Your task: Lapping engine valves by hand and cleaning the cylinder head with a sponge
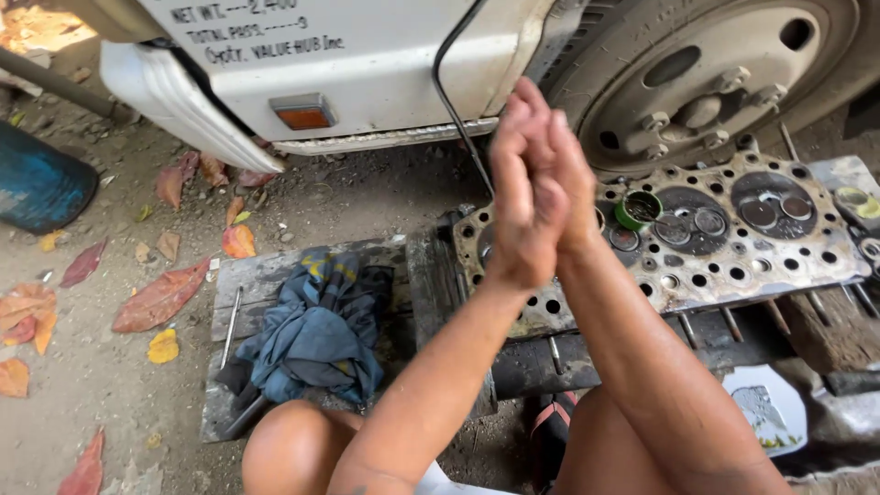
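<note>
Pressing flat against each other, the left hand [522,192] and right hand [570,174] are raised palm to palm above a grimy metal cylinder head [733,247]; the fingers [527,115] lie straight and close together, and whether anything sits between the palms cannot be told. That cylinder head is a flat, rust-stained slab pitted with round holes and circular valve faces, resting on rough wooden planks [275,275]. A small green round tin [639,209] sits on it just beside the right wrist. A crumpled blue cloth [321,335] lies on the planks to the left.
</note>
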